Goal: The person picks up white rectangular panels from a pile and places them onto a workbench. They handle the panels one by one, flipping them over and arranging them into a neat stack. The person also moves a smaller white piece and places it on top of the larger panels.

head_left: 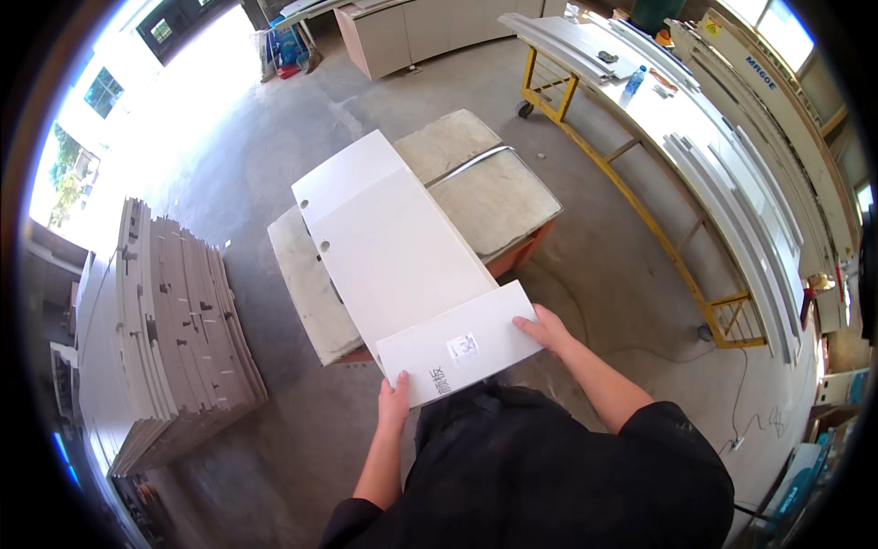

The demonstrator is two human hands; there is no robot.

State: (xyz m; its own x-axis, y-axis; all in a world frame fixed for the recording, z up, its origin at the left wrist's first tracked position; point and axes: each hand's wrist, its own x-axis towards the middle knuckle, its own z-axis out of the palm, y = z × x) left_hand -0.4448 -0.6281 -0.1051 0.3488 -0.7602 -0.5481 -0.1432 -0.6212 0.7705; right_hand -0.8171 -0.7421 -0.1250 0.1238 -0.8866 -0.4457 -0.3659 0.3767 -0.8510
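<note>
A short white panel (489,324) with a square label and dark handwriting on it is held level in front of my body. My left hand (393,403) grips its left end, thumb on top and the other fingers hidden underneath. At its right end, my right hand (548,330) clasps the edge in the same way. Just beyond it lies a longer white panel (393,247) with two round holes near its left edge; the short panel overlaps its near end. A low worktable with padded beige tops (498,197) supports the long panel.
On the left stands a tall stack of panels (183,320). A yellow-framed wheeled cart (631,206) carrying white boards and a water bottle (635,80) runs along the right. White cabinets (430,35) stand at the back. A cable (739,403) trails on the floor at right.
</note>
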